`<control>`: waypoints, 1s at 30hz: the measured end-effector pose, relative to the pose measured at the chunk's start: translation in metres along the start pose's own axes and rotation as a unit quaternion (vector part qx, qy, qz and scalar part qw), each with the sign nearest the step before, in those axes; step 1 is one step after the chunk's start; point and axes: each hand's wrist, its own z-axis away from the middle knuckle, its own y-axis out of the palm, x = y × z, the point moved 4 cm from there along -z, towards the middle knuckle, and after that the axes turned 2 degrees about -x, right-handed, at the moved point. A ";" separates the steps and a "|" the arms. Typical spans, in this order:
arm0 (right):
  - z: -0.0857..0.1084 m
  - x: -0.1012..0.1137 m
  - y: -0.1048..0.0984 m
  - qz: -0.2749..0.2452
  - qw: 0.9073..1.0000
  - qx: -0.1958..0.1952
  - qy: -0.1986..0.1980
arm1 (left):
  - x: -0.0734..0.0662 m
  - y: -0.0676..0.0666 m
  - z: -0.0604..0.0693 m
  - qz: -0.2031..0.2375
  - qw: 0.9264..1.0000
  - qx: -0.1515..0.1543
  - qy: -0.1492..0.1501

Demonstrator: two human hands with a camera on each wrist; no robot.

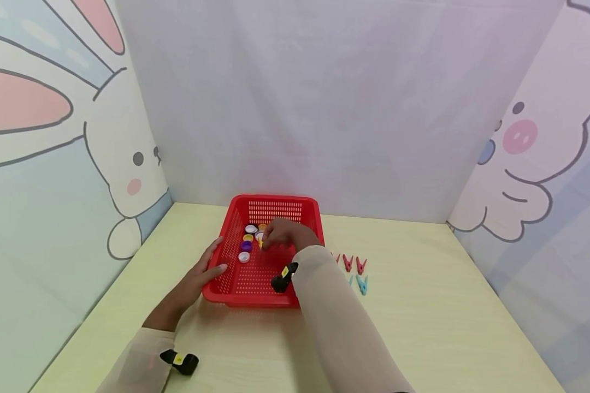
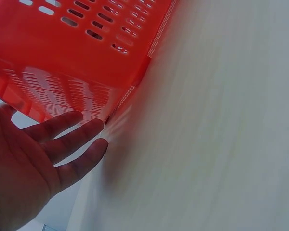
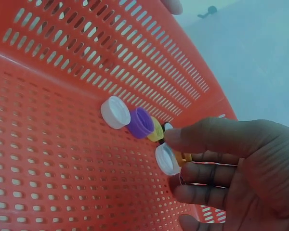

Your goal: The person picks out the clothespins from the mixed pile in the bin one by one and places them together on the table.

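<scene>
A red plastic basket (image 1: pixel 255 299) stands on the table. My left hand (image 1: pixel 196 275) holds its left rim, thumb over the edge and fingers spread along the outside wall. Inside the basket, my right hand (image 1: pixel 282 233) pinches a small yellow clothespin (image 1: pixel 260 243), partly hidden by the fingers. Close to these fingers lies a white bottle cap (image 3: pixel 167 159). Along the left wall are a purple cap (image 3: pixel 141 122), another white cap (image 3: pixel 115 112) and a yellow cap (image 3: pixel 156 130). An orange cap (image 1: pixel 262 226) and a further white one (image 1: pixel 251 229) sit farther back.
Red clothespins (image 1: pixel 361 265) lie on the table right of the basket, with light blue clothespins (image 1: pixel 362 284) nearer me. My right forearm hides part of both rows. A pale curtain (image 1: pixel 295 109) hangs behind the table, with cartoon-printed panels at both sides.
</scene>
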 end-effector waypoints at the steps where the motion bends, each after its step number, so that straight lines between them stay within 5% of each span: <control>1: 0.001 0.000 0.000 0.001 1.000 0.005 -0.001 | 0.000 0.000 0.000 0.000 1.000 0.001 0.001; 11: 0.013 0.009 -0.002 -0.007 0.999 0.034 -0.031 | 0.001 0.000 0.000 0.002 1.000 -0.001 0.001; 30: 0.038 0.032 -0.013 -0.004 0.997 0.014 -0.081 | 0.002 0.000 0.000 0.005 1.000 0.001 -0.001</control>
